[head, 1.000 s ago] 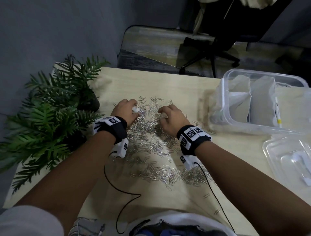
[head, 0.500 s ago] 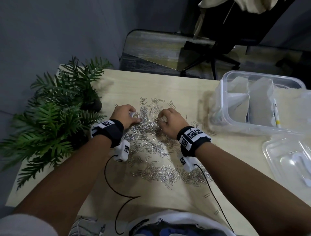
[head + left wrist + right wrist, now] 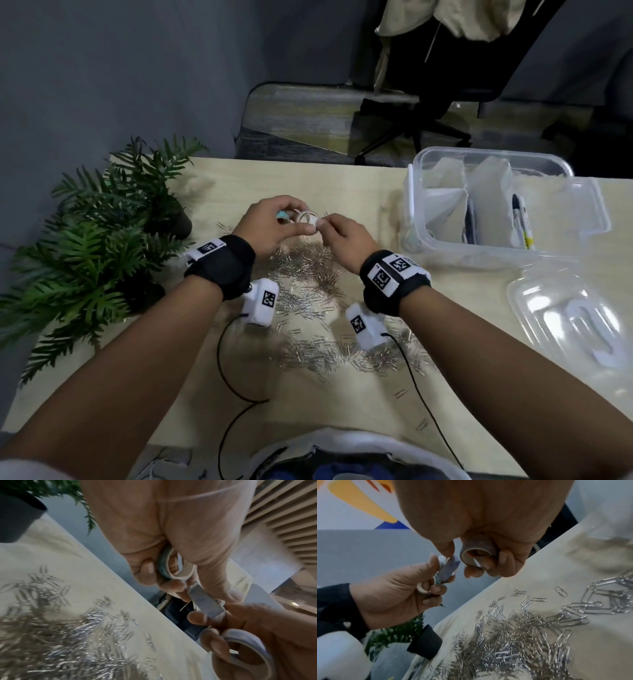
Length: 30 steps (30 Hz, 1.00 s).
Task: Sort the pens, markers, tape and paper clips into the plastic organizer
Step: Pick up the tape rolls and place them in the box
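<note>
**Counts on the desk**

Two hands are showing, a left hand (image 3: pixel 265 224) and a right hand (image 3: pixel 346 236), holding at least three tape rolls (image 3: pixel 306 219) between them. Paper clips (image 3: pixel 308 274) are lying uncountably many. One organizer (image 3: pixel 445 253), one plant (image 3: pixel 99 246).

Both forearms reach forward, left hand (image 3: pixel 270 224) and right hand (image 3: pixel 346 236) raised close together, fingers curled and pinching.

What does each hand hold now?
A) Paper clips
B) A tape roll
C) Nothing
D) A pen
B: the left hand grips a tape roll, and the right hand grips another roll, above the paper clips.
</note>
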### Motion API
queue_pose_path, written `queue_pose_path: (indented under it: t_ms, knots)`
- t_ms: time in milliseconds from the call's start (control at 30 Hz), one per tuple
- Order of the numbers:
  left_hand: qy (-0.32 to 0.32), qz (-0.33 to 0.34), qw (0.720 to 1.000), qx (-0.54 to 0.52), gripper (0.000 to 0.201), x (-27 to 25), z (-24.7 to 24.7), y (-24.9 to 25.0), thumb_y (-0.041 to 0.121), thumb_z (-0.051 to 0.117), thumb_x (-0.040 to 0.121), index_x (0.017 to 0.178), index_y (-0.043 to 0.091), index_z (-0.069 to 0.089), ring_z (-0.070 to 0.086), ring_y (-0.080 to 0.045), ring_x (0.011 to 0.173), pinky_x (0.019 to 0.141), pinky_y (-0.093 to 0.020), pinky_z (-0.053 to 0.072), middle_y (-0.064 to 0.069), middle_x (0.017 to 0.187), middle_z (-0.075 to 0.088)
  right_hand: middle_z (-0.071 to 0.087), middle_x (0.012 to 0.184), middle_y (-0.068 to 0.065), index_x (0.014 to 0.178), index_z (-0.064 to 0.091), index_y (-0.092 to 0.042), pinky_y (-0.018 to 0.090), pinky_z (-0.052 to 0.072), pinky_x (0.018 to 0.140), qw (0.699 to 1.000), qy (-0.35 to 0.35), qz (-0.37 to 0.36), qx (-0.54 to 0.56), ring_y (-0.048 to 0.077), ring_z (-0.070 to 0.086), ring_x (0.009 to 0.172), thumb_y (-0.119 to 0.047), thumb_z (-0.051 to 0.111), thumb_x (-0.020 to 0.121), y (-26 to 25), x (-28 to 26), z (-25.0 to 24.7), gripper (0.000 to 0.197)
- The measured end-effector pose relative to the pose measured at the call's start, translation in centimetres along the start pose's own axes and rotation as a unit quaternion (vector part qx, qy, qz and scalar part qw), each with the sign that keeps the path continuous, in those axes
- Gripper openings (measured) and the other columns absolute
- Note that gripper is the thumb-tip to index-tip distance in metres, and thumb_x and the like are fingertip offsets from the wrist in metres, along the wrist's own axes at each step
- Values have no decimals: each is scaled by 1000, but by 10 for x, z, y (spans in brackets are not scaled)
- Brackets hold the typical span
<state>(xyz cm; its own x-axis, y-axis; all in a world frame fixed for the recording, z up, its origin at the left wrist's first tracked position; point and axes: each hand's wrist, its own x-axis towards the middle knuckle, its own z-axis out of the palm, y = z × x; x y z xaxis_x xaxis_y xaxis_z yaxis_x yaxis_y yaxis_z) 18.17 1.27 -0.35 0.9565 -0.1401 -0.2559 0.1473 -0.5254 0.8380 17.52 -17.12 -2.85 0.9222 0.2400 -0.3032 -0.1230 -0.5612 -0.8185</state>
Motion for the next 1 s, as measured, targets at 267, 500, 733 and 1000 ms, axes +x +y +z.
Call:
queue_pose_path:
  t_ms: [267,500,733,1000]
  knots:
    - [-56,22,997,55,32,-1,34,33,32,77,82,113,29,68,63,-11,91,79,-18,48,7,100,66,65,91,3,100,56,-18,29,40,70,1000,8,-2,10,17,54,77,-33,48,100,23,-22,-37,16]
    - [-27,70,997,-6,13,16,69,101,19,68,90,103,19,72,59,-5,75,68,-20,50,3,95,71,65,82,-2,103,60,-16,30,45,69,991,100,-38,78,13,57,74,-41,48,99,15,-46,-102,28]
    - [41,87,976,196,7,43,132,158,23,67,83,82,20,74,65,-17,79,73,-31,53,0,84,73,66,91,-4,99,63,-22,36,57,72,988,145,-13,42,14,65,82,-46,61,90,51,-57,-166,26]
    - [-55,60,982,171,24,46,152,166,35,70,87,109,25,74,61,-11,93,83,-27,47,8,101,70,62,75,-4,97,61,-9,9,39,45,997,62,6,47,-4,55,47,-30,62,95,71,-60,-202,20]
